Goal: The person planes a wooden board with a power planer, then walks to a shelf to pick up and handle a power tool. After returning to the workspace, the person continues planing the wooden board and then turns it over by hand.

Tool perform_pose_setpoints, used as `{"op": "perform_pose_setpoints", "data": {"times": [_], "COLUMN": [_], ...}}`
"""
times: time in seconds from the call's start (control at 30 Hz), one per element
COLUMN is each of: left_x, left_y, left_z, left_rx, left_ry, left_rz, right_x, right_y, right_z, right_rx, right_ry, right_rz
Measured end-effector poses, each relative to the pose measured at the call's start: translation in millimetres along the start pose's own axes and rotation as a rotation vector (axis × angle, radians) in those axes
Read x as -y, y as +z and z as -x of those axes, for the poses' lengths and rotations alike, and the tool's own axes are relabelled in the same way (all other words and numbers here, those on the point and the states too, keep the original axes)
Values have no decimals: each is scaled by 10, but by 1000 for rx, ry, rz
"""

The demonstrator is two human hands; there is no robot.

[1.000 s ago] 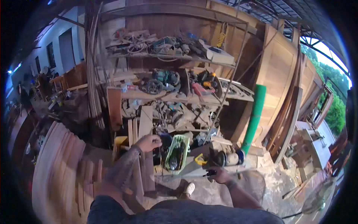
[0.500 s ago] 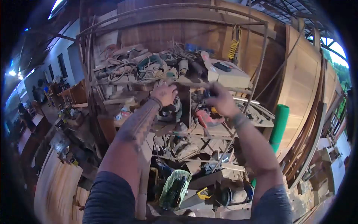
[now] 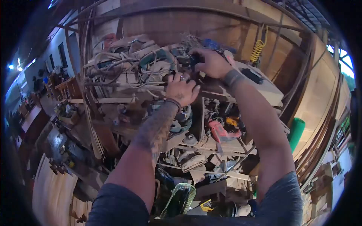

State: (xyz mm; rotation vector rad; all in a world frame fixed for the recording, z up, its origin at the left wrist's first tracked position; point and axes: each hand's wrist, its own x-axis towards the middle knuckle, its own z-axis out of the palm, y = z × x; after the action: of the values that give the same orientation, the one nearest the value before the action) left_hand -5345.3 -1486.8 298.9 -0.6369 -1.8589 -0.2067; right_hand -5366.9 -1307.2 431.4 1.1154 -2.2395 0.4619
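Note:
My left hand (image 3: 182, 90) is at the front edge of the upper shelf (image 3: 217, 91), fingers curled forward and thumb out to the side; what lies under the fingertips is hidden. Above and to the right, my right hand (image 3: 213, 64) reaches over the shelf. Its fingers are bent round a dark object (image 3: 195, 59) too shadowed to name. Left of my hands lie dusty power tools, among them a green-bodied one (image 3: 154, 56), with tangled grey cords (image 3: 109, 62). Below my right forearm, a red power tool (image 3: 220, 132) rests on the lower shelf.
A pale box (image 3: 269, 86) with a black object (image 3: 252, 75) on it stands at the right. A yellow coiled hose (image 3: 258, 51) hangs behind. A green roll (image 3: 297, 132) leans at the right; a green basket (image 3: 184, 197) sits low down. Wood strips line both sides.
My right hand has moved up and left, deeper over the shelf. My left hand has stayed near the shelf edge. The view has come closer to the shelf.

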Motion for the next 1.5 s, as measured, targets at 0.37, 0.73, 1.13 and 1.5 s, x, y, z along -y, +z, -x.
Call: {"op": "perform_pose_setpoints", "data": {"times": [0.37, 0.73, 1.13, 1.5], "left_x": [151, 171, 163, 145], "left_y": [93, 164, 105, 113], "left_z": [63, 66, 66, 66], "left_rx": [-30, 5, 86, -14], "left_ry": [38, -14, -55, -39], "left_rz": [47, 69, 96, 63], "right_x": [-182, -181, -192, -63], "right_y": [139, 166, 235, 181], "right_z": [-599, -838, -877, -835], "right_rx": [343, 436, 423, 461], "right_ry": [-10, 21, 9, 137], "right_rz": [36, 131, 136, 271]}}
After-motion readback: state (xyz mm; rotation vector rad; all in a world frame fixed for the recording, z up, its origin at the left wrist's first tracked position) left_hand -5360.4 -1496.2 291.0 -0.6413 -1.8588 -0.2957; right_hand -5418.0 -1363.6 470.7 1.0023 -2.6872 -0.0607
